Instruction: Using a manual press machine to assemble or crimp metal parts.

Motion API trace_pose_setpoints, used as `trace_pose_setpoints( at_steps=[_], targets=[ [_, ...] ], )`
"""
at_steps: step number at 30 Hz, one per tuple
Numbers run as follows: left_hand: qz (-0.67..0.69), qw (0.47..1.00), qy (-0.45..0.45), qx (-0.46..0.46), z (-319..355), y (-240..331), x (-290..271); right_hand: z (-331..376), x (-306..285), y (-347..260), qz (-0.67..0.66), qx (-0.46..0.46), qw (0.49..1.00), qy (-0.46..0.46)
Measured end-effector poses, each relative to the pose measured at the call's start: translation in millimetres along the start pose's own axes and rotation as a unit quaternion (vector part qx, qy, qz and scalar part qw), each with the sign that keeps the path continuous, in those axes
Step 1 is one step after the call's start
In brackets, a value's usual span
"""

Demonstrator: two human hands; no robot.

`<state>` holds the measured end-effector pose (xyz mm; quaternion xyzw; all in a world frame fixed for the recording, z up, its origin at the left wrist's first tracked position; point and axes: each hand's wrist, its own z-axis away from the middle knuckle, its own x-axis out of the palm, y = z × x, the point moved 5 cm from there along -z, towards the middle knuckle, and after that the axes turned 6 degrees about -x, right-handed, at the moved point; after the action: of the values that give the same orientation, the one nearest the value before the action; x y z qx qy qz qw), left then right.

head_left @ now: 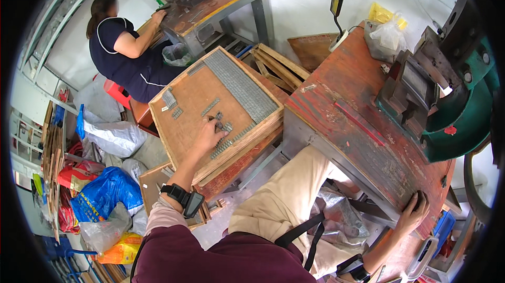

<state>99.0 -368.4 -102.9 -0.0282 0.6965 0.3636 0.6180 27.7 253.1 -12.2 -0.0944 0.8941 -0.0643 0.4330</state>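
Most small grey metal pieces [239,85] already sit in neat rows across the wooden tray [187,98] at frame centre, few loose; left hand [209,136] pinches some, right hand [411,213] grips the bench edge [368,141] at lower right.

Grey metal pieces [239,85], brown tray [192,98]
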Motion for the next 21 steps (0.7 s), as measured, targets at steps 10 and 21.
trace_pose_setpoints(
  at_steps=[10,21],
  targets=[
    [0.023,0.997,0.046,-0.065,-10.7,-3.7,-2.5,0.4,0.1,-1.5,0.011,-0.009,1.000,0.002],
    [0.006,0.994,0.078,-0.074,-56.4,-34.5,-31.7,-0.3,-0.4,-5.8,0.022,0.025,0.999,-0.017]
  ],
)
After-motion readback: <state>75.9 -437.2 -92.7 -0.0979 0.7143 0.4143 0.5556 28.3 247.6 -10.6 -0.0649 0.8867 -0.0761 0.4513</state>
